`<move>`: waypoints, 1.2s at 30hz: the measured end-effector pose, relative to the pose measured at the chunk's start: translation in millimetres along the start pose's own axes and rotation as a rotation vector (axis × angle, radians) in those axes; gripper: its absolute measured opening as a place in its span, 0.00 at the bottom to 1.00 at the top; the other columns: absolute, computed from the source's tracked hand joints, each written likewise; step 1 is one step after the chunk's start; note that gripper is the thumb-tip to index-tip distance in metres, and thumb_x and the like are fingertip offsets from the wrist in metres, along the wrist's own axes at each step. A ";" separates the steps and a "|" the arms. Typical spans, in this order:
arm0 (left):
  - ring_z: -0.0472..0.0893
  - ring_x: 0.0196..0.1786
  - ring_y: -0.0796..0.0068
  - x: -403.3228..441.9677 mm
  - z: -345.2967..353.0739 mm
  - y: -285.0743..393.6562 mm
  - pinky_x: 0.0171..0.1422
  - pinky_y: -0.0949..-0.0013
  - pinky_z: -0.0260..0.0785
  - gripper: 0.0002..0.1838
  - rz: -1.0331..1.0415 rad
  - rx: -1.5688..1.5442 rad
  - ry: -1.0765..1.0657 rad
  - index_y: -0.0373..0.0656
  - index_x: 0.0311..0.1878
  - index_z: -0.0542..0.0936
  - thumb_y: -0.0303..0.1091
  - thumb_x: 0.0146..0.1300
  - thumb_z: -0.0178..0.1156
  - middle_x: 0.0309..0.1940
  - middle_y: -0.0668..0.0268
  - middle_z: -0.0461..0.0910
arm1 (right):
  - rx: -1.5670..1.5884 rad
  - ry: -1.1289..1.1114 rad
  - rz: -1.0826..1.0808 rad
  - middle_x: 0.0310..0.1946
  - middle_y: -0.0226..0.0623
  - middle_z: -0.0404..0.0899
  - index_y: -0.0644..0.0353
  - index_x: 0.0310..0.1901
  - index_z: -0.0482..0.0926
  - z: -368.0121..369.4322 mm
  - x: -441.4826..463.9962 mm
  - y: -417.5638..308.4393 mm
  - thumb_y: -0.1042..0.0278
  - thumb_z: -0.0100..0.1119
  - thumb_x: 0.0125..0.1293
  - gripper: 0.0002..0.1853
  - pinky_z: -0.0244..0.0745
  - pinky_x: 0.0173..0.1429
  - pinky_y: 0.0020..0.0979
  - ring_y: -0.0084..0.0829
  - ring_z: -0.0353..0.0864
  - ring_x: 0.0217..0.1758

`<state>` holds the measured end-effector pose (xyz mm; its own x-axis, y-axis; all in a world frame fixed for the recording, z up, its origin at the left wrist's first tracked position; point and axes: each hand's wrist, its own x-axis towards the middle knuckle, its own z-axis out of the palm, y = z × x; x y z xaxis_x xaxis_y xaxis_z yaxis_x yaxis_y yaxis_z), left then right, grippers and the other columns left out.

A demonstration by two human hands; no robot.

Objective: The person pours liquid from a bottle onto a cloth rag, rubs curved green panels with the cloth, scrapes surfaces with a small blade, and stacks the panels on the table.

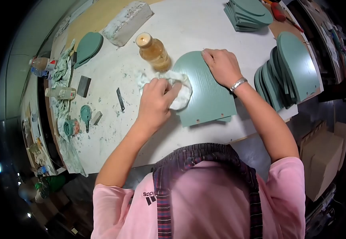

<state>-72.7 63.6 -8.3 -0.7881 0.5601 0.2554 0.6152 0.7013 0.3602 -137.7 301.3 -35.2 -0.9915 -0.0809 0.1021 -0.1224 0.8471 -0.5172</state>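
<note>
A green panel [204,93] with a rounded top and two small holes near its straight edge lies on the table in front of me. Part of another green piece shows under its lower edge. My left hand [155,101] is closed on a crumpled white cloth [183,89], which touches the panel's left side. At the upper right edge of the panel, my right hand [223,67] grips it with curled fingers. A glass bottle [155,51] of amber liquid stands just beyond the cloth.
Green panels are stacked at the right [296,67] and at the back [248,14]. A white block [128,23], a dark grey block [83,86], a thin dark blade [120,99] and a green-stained round tool [86,115] lie to the left. Stained cloth [63,103] covers the left edge.
</note>
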 end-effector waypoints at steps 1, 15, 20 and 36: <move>0.72 0.39 0.61 4.4 2.7 3.6 0.44 0.62 0.63 0.26 -0.005 -0.001 -0.007 0.45 0.48 0.84 0.16 0.42 0.56 0.32 0.63 0.72 | -0.024 -0.001 -0.013 0.27 0.45 0.83 0.57 0.36 0.86 1.3 0.1 -1.4 0.53 0.43 0.73 0.22 0.72 0.50 0.47 0.50 0.81 0.35; 0.73 0.38 0.59 -78.9 -5.2 33.9 0.43 0.60 0.63 0.25 0.010 -0.256 0.192 0.47 0.52 0.84 0.24 0.45 0.63 0.34 0.63 0.73 | 0.060 -0.126 0.102 0.39 0.50 0.84 0.56 0.49 0.84 -3.4 0.4 -3.5 0.47 0.43 0.73 0.24 0.75 0.52 0.41 0.52 0.82 0.45; 0.74 0.39 0.60 -94.6 8.7 41.5 0.42 0.64 0.65 0.24 0.065 -0.163 0.100 0.48 0.47 0.87 0.21 0.43 0.61 0.33 0.64 0.74 | 0.087 -0.114 0.126 0.41 0.49 0.84 0.55 0.51 0.84 -1.0 0.6 -2.2 0.46 0.43 0.73 0.25 0.75 0.54 0.40 0.50 0.83 0.47; 0.75 0.40 0.59 -101.8 2.3 24.6 0.46 0.65 0.72 0.26 0.030 -0.265 0.156 0.41 0.46 0.85 0.15 0.40 0.56 0.49 0.60 0.84 | 0.087 -0.148 0.162 0.43 0.50 0.84 0.58 0.53 0.83 -4.3 -2.3 -5.7 0.45 0.43 0.73 0.26 0.74 0.56 0.38 0.49 0.83 0.48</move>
<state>22.7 24.8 -27.5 -0.7764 0.4899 0.3966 0.6268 0.5347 0.5667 -134.6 298.9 -28.9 -0.9934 -0.0289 -0.1108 0.0421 0.8076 -0.5882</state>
